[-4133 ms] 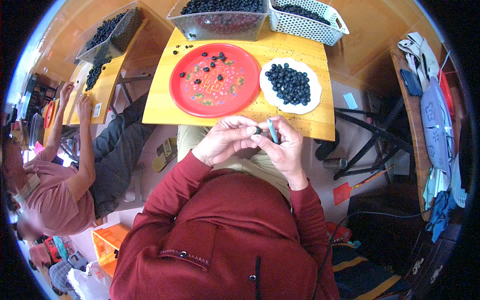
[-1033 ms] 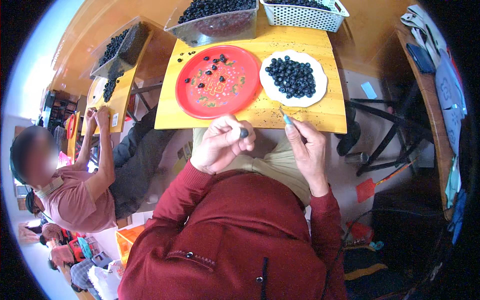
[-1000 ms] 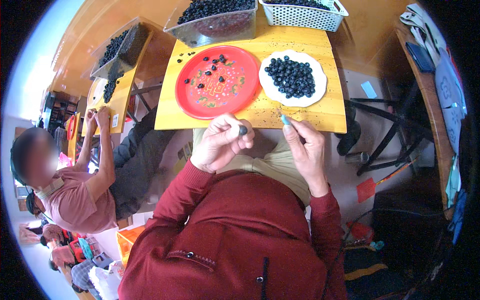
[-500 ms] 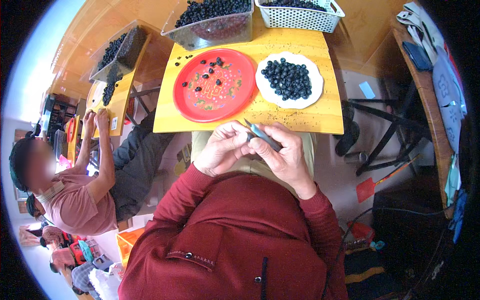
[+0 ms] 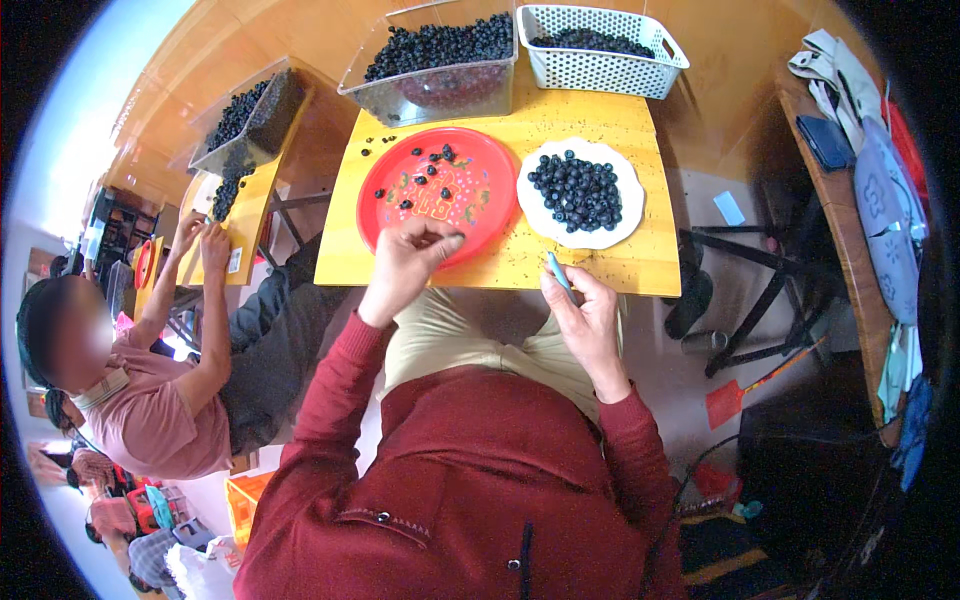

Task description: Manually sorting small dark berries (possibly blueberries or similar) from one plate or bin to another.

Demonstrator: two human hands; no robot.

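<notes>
Over the near edge of a red plate (image 5: 385, 215), my left hand (image 5: 408, 262) has its fingertips drawn together; what they hold, if anything, is hidden. Several dark round berries (image 5: 421, 180), like blueberries, lie scattered on that plate. My right hand (image 5: 588, 315) grips a slim teal tool (image 5: 560, 275) with a pointed tip, just off the table's near edge; its exact kind is unclear. In front of that hand, a white scalloped plate (image 5: 632, 205) bears a pile of blueberries (image 5: 575, 192).
Behind the plates stand a clear bin (image 5: 440, 95) and a white perforated basket (image 5: 590, 72), both with dark berries. Small bits litter the yellow table (image 5: 490, 268). At left, a person (image 5: 150, 410) works at another table. A red fly swatter (image 5: 724, 403) is low at right.
My hands have parted from their place together in front of me. The left one moved forward to the red plate; the right one drew aside, still with the teal tool.
</notes>
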